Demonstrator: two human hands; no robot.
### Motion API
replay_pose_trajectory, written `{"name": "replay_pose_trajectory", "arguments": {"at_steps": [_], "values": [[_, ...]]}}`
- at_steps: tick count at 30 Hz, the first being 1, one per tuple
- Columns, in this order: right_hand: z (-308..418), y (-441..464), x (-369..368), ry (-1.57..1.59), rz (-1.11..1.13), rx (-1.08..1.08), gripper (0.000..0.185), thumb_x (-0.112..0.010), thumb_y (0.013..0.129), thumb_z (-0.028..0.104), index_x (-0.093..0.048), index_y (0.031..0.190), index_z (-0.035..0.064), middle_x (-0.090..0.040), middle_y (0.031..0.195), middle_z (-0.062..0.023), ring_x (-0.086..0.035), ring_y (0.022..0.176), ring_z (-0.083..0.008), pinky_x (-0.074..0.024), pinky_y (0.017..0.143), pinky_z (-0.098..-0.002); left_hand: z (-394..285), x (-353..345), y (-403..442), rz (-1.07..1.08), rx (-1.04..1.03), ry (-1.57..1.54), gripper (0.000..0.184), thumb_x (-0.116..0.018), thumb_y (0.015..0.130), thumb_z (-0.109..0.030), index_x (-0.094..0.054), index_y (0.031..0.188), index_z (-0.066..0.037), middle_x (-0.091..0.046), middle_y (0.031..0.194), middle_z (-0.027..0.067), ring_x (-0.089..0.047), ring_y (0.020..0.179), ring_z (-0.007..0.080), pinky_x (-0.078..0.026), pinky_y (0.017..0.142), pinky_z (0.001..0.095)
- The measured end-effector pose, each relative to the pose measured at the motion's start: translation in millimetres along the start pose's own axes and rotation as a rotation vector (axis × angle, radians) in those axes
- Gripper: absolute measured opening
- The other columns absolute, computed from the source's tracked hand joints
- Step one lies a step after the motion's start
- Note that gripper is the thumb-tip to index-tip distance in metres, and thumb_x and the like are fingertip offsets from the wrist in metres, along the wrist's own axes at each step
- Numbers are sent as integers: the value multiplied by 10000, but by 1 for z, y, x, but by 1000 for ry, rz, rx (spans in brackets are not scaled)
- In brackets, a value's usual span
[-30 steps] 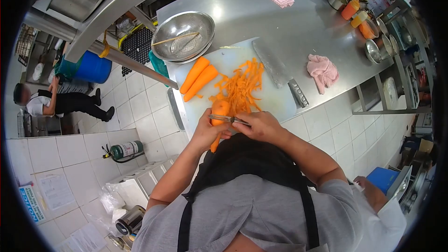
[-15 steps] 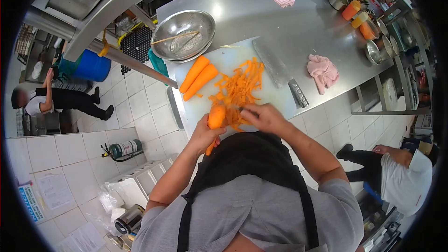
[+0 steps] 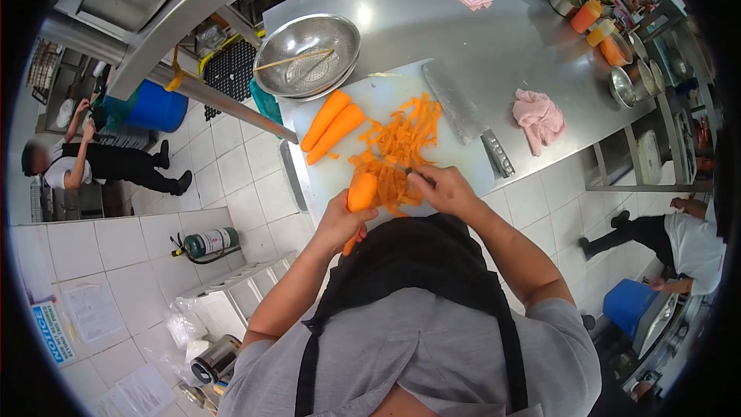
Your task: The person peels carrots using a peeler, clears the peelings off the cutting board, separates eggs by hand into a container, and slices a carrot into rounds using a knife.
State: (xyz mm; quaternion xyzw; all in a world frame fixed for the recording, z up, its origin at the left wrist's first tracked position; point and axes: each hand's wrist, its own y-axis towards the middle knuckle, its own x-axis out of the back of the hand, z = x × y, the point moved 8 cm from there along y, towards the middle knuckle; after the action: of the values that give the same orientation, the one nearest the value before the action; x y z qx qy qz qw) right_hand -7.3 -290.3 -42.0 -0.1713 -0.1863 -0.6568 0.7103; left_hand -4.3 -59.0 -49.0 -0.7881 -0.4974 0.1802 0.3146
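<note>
The left hand [image 3: 343,222] grips a carrot [image 3: 361,191] near the close edge of a cutting board [image 3: 467,166]; the right hand [image 3: 445,188] clasps a peeler [image 3: 409,171] — by the peelings [image 3: 403,133]. Beyond lie two carrots [image 3: 334,133] — then a colander [image 3: 340,40].

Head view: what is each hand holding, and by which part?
The left hand grips a carrot toward its narrow end; the right hand holds a peeler by its handle.
</note>
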Motion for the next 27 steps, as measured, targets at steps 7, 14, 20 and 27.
{"name": "replay_pose_trajectory", "arguments": {"at_steps": [7,14,20,27], "values": [[61,-10,-15,-160,34,216,262,-702,993,318,-711,1043,60,-711,779,-173,-718,711,-353,-554,617,-416,-2,-16,1,49,24,-395,378,-720,898,-29,-550,1236,-29,-654,922,96,-606,541,179,-492,470,298],[51,0,-23,-236,84,235,259,-679,995,364,-701,988,106,-701,751,-151,-701,695,-394,-560,634,-484,-3,-15,0,123,-14,-122,490,-701,893,4,-448,1310,-40,-626,914,79,-586,540,160,-485,463,293],[6,7,-4,-40,106,-115,317,-664,1024,344,-705,960,36,-665,734,-194,-663,657,-395,-520,613,-438,-4,-3,-4,9,-5,-31,474,-719,897,-35,-491,1311,-11,-611,850,63,-585,535,151,-489,468,286],[62,-11,-25,-271,183,215,270,-677,1009,365,-714,1055,102,-695,776,-185,-696,699,-378,-549,620,-459,-9,-14,-1,30,-19,130,386,-738,896,-62,-565,1236,4,-649,909,78,-602,561,133,-491,488,287]]}}
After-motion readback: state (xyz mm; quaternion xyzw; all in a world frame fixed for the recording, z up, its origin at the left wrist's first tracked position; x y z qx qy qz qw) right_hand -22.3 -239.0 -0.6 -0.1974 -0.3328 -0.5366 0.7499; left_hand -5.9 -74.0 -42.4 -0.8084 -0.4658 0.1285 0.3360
